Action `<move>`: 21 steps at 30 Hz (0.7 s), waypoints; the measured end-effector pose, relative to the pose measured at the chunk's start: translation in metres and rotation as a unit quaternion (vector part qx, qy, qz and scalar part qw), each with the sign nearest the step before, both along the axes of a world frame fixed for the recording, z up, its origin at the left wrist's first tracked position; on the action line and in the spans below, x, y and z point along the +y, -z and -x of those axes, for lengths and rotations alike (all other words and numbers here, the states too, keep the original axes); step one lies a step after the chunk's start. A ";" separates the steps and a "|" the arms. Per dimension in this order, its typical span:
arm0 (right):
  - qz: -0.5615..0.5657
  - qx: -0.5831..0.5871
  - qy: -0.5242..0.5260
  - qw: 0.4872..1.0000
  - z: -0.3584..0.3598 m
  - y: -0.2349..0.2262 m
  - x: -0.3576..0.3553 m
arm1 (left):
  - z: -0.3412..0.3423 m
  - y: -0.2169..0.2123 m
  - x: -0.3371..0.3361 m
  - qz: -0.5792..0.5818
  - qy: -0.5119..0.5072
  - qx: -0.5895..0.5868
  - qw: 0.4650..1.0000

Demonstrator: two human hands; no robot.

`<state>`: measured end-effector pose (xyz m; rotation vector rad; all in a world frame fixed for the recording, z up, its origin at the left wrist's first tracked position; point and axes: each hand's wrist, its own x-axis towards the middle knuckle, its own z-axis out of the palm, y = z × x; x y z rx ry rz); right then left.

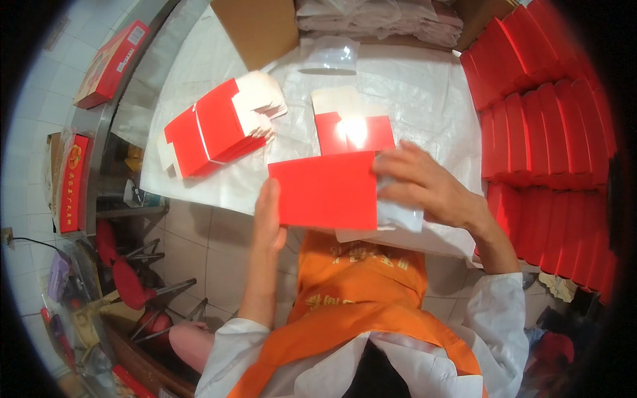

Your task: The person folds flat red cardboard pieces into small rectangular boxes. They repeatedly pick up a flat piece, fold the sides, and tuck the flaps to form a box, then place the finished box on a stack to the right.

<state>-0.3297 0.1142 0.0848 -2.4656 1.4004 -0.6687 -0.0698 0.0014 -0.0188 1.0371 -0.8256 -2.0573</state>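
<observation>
A red paperboard box (pixel 325 192) is held over the near edge of the work surface, its broad red face turned up. My left hand (pixel 269 215) grips its left end, thumb along the edge. At the box's right end is my right hand (pixel 428 186), fingers stretched and apart, a little blurred by motion. Pale flaps show below that hand; whether its fingertips touch them is unclear. Just beyond the box lie flat red cartons (pixel 381 136) with white flaps and a bright glare spot. Farther left sits a stack of flat red cartons (pixel 212 136) tied with a white band.
Rows of standing red boxes (pixel 544 126) line the right side. A clear plastic piece (pixel 328 56) lies at the back, before a cardboard carton (pixel 255 30) and piled plastic bags (pixel 378 18). White woven sheeting (pixel 438 113) covers the table. Red stools (pixel 129 282) stand lower left.
</observation>
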 end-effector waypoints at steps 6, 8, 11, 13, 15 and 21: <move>0.066 -0.054 0.217 0.972 -0.001 0.007 0.015 | 0.002 0.009 0.004 0.019 -0.029 0.022 0.999; 0.060 -0.058 0.251 0.964 -0.001 0.008 0.026 | 0.005 0.010 0.005 0.008 -0.053 0.033 0.998; 0.007 -0.076 0.293 0.953 -0.018 0.019 0.039 | 0.017 0.012 0.013 0.031 -0.088 0.013 0.996; -0.027 -0.114 0.329 0.937 -0.037 0.025 0.038 | 0.024 0.008 0.023 0.052 -0.111 -0.008 0.992; 0.023 -0.213 0.313 0.925 -0.049 0.034 0.030 | 0.029 0.001 0.036 0.061 -0.136 -0.017 0.989; 0.030 -0.410 0.326 0.851 -0.037 0.038 0.036 | 0.030 0.004 0.104 0.071 0.033 -0.067 0.995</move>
